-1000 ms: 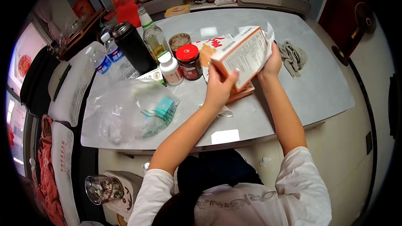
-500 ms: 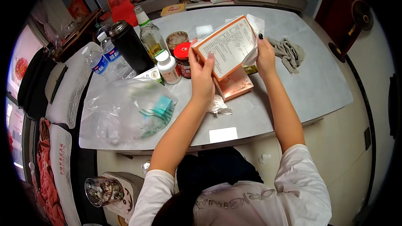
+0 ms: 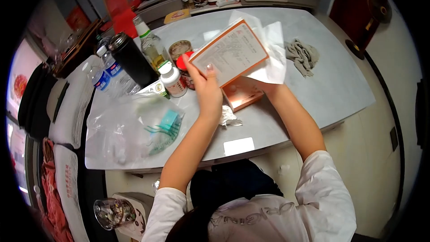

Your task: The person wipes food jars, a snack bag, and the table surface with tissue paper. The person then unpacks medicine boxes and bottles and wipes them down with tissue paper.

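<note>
My left hand point(image 3: 208, 90) grips a white box with orange edges and printed text point(image 3: 237, 51) by its near left corner, thumb on the printed face. The box is tilted above the table. White tissue paper point(image 3: 275, 60) spreads behind the box's right side, with my right hand point(image 3: 272, 90) under it. The tissue and box hide my right fingers. Below the held box a shiny pink-orange box point(image 3: 244, 95) lies on the table. A crumpled white tissue point(image 3: 230, 117) is beside it. Left of my left hand stand a white pill bottle point(image 3: 174, 81) and a red-lidded jar point(image 3: 183, 62).
On the grey table point(image 3: 331, 94) are a clear plastic bag point(image 3: 121, 125), a black thermos point(image 3: 134, 60), a glass bottle point(image 3: 154, 47), water bottles point(image 3: 101, 77), a round tin point(image 3: 179, 48) and a grey cloth point(image 3: 303, 57). A bin point(image 3: 112, 213) is at lower left.
The held box has shifted left and turned flatter. The tissue has spread out on its right, and my right hand has moved left and down, underneath it.
</note>
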`<state>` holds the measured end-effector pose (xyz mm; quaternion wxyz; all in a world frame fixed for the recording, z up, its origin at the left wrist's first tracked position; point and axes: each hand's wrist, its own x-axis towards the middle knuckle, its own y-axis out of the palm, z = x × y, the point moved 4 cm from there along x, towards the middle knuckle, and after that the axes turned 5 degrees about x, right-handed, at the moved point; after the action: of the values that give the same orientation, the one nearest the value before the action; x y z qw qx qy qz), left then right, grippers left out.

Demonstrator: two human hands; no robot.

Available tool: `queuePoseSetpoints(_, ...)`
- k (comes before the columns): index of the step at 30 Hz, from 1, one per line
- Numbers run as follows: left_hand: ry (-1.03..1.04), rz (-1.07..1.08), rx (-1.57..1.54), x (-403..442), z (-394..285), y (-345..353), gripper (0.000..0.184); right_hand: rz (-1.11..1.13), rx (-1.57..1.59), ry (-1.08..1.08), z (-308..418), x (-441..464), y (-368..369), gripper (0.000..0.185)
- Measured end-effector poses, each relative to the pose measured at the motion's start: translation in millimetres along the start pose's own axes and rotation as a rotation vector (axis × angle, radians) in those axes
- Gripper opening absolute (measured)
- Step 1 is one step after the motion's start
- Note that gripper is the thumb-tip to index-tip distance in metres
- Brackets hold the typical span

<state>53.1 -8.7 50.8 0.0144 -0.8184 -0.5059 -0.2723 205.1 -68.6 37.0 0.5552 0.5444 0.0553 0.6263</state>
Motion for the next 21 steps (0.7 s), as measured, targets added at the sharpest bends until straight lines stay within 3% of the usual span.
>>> queuePoseSetpoints(2,0.032,-0.003,0.039,-4.0,-4.5,3.5,0.069,-0.019,0.283,0.085,-7.8,0.5,-6.7,0.042)
queuePoseSetpoints(4,0.099,-0.026,0.155,-4.4,-6.5,4.3,0.073,-0.323,0.222,0.097,-13.9,-0.5,-8.7,0.048)
queuePoseSetpoints(6,0.17,0.011,0.278,-3.7,1.1,4.2,0.072,-0.375,-0.113,0.037,-12.8,-1.5,-2.0,0.047)
queuePoseSetpoints(8,0.189,0.062,0.477,-9.1,-10.0,9.9,0.069,-0.383,0.053,0.12,-15.6,-2.8,-3.5,0.047)
queuePoseSetpoints(12,0.125,0.117,0.455,-9.4,-2.7,11.5,0.08,-0.306,0.171,0.14,-25.9,-2.1,1.5,0.048)
queuePoseSetpoints(13,0.149,0.134,0.559,-13.5,-2.0,13.4,0.096,-0.193,0.175,0.19,-32.2,-3.9,-3.2,0.052)
queuePoseSetpoints(14,0.17,0.161,0.572,-16.8,-0.5,15.1,0.1,-0.238,-0.111,0.222,-38.9,-7.3,-9.6,0.057)
queuePoseSetpoints(16,0.209,0.22,0.596,-20.5,0.3,19.8,0.107,-0.111,0.0,0.273,-47.7,-8.7,-2.3,0.058)
queuePoseSetpoints(17,0.188,0.245,0.664,-19.9,-0.3,20.0,0.117,-0.149,0.049,0.281,-49.1,-10.3,-2.6,0.057)
queuePoseSetpoints(19,0.337,0.303,0.685,-23.8,-2.8,24.5,0.118,-0.227,0.149,0.296,-51.9,-13.7,-2.1,0.054)
queuePoseSetpoints(21,0.464,0.326,0.754,-28.9,-9.5,29.7,0.118,-0.248,-0.094,0.252,-53.8,-17.5,-0.4,0.052)
